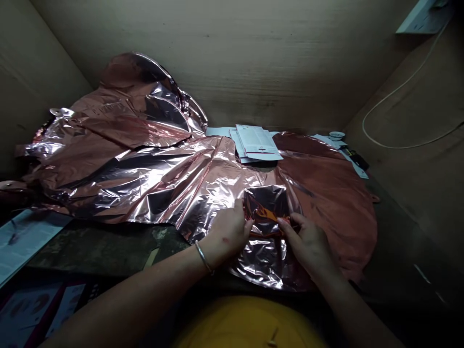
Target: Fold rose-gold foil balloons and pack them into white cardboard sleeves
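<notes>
My left hand (232, 229) grips the left side of a small folded packet of shiny rose-gold foil, which looks like a folded foil balloon (266, 200). Its opposite edge is pinched between the thumb and fingers of my right hand (308, 239). An orange reflection shows on the packet's dark, mirror-like face. Beneath both hands lies a flat, uninflated rose-gold foil balloon (326, 193) with a rounded right end. More crumpled foil balloons (145, 164) spread to the left, heaped highest at the back left. Some fingertips are hidden behind the packet.
Behind the packet lies a stack of printed leaflets (257, 142). A small patterned cup (337, 136) stands at the back right. Paper sheets (29, 237) lie at the left edge of the dark table (119, 249). A white cable (387, 92) loops down the right wall from a socket box (422, 19).
</notes>
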`<control>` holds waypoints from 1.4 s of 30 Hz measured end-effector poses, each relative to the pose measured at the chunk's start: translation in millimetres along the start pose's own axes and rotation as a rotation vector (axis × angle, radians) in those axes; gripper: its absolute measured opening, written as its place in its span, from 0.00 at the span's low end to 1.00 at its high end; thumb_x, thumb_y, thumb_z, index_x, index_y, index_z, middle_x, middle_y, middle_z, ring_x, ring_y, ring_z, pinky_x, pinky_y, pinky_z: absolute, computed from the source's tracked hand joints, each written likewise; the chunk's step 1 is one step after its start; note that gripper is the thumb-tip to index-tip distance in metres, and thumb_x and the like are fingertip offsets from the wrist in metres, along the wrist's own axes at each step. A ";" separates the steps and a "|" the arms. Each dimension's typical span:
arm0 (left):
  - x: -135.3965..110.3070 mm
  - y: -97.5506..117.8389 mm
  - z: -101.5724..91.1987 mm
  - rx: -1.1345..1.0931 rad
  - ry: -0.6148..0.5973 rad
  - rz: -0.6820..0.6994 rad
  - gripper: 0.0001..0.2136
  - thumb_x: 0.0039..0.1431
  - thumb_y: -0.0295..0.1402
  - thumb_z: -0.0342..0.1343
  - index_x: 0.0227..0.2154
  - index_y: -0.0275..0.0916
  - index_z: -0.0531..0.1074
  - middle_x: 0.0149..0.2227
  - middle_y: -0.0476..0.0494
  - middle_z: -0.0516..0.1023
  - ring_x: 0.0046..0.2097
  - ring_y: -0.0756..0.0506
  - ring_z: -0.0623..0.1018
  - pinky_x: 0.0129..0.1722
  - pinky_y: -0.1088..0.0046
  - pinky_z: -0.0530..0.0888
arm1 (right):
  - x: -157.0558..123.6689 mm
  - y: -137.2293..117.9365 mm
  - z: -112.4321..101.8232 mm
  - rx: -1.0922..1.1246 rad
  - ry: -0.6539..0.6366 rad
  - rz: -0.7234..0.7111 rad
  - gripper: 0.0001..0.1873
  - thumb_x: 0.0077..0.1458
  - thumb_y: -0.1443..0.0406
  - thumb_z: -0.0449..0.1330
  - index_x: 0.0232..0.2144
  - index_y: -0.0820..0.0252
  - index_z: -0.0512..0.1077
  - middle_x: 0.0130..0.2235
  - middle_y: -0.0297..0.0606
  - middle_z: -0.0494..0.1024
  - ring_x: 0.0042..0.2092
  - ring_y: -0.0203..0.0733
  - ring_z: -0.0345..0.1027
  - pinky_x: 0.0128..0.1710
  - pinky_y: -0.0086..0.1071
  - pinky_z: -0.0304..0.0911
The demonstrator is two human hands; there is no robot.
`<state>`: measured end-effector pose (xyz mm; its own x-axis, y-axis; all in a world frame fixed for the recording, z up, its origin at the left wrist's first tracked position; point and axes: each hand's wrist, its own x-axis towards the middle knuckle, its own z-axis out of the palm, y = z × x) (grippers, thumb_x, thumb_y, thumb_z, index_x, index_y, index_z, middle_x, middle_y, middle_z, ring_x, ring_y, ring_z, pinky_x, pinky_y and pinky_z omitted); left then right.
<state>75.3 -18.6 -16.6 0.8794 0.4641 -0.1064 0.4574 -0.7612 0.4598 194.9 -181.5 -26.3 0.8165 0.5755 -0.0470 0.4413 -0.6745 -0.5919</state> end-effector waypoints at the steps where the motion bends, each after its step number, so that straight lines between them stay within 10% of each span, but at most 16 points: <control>1: 2.3 0.8 -3.2 0.014 -0.039 -0.014 0.19 0.61 0.38 0.52 0.51 0.33 0.61 0.34 0.39 0.78 0.35 0.39 0.77 0.32 0.68 0.69 | 0.9 -0.4 -0.2 -0.017 -0.004 0.003 0.21 0.58 0.48 0.52 0.25 0.56 0.68 0.22 0.34 0.72 0.28 0.43 0.65 0.28 0.32 0.52; 11: -0.5 -7.4 -22.6 0.032 -0.054 0.001 0.18 0.52 0.39 0.60 0.43 0.36 0.67 0.42 0.37 0.76 0.41 0.38 0.77 0.35 0.67 0.70 | 3.1 -1.8 7.5 -0.283 -0.017 -0.049 0.12 0.58 0.56 0.56 0.29 0.56 0.63 0.28 0.34 0.71 0.30 0.42 0.63 0.28 0.32 0.47; 17: 19.3 5.4 -40.5 -0.590 -0.263 -0.378 0.23 0.49 0.49 0.63 0.39 0.33 0.71 0.31 0.40 0.77 0.30 0.44 0.76 0.28 0.70 0.70 | 5.0 4.7 7.9 -0.320 -0.011 -0.075 0.17 0.58 0.53 0.57 0.24 0.56 0.60 0.30 0.34 0.68 0.31 0.41 0.60 0.28 0.32 0.47; 21: 35.3 16.3 -35.8 -0.712 -0.217 -0.532 0.15 0.47 0.40 0.67 0.28 0.32 0.73 0.21 0.45 0.73 0.22 0.47 0.72 0.24 0.70 0.69 | 5.4 8.3 9.5 -0.268 0.020 -0.113 0.19 0.58 0.52 0.57 0.23 0.56 0.58 0.29 0.33 0.67 0.30 0.40 0.59 0.28 0.33 0.47; 26: 31.4 18.8 -19.2 -0.804 -0.104 -0.375 0.06 0.51 0.27 0.62 0.33 0.33 0.75 0.29 0.42 0.79 0.32 0.43 0.78 0.33 0.68 0.74 | 1.3 10.6 10.3 -0.156 0.051 -0.172 0.20 0.55 0.52 0.59 0.21 0.56 0.60 0.27 0.35 0.67 0.30 0.42 0.61 0.29 0.35 0.52; 29: 13.7 20.3 -20.8 -0.918 -0.049 -0.179 0.10 0.56 0.25 0.57 0.42 0.36 0.73 0.42 0.42 0.79 0.43 0.45 0.78 0.44 0.69 0.74 | 0.9 7.0 -0.7 0.180 0.012 -0.176 0.14 0.49 0.53 0.65 0.29 0.56 0.68 0.34 0.39 0.74 0.37 0.47 0.68 0.37 0.39 0.61; 32: -1.9 21.6 -31.0 -1.120 -0.122 0.127 0.12 0.56 0.30 0.59 0.43 0.35 0.72 0.45 0.40 0.77 0.48 0.43 0.76 0.51 0.65 0.72 | 2.7 -0.5 -23.8 0.768 -0.288 -0.122 0.29 0.45 0.55 0.68 0.49 0.55 0.68 0.45 0.42 0.77 0.46 0.49 0.72 0.45 0.41 0.67; 36: -6.2 18.8 -44.6 -1.147 -0.200 0.283 0.12 0.53 0.34 0.62 0.39 0.35 0.71 0.42 0.41 0.77 0.44 0.44 0.77 0.48 0.64 0.73 | 1.1 -13.4 -45.0 1.120 -0.608 0.040 0.23 0.44 0.58 0.70 0.43 0.61 0.75 0.38 0.41 0.81 0.41 0.49 0.76 0.44 0.43 0.71; 39: -9.7 14.5 -38.3 -1.139 0.121 0.014 0.16 0.54 0.40 0.62 0.42 0.36 0.70 0.44 0.41 0.75 0.45 0.45 0.76 0.46 0.68 0.74 | -5.9 -25.9 -31.6 1.302 -0.379 0.201 0.19 0.43 0.60 0.70 0.39 0.59 0.76 0.37 0.39 0.81 0.40 0.50 0.76 0.42 0.44 0.73; 42: -23.6 16.2 -13.2 -1.379 -0.038 -0.199 0.21 0.54 0.49 0.59 0.40 0.35 0.70 0.37 0.42 0.76 0.35 0.47 0.77 0.36 0.69 0.75 | -17.0 -38.8 -1.9 1.439 -0.021 0.390 0.13 0.43 0.59 0.70 0.31 0.57 0.74 0.32 0.37 0.81 0.40 0.51 0.76 0.41 0.45 0.74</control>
<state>60.2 -36.0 5.0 0.8290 0.4813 -0.2849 0.0954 0.3803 0.9199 164.6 -166.0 -1.0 0.7830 0.4856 -0.3887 -0.5444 0.2327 -0.8059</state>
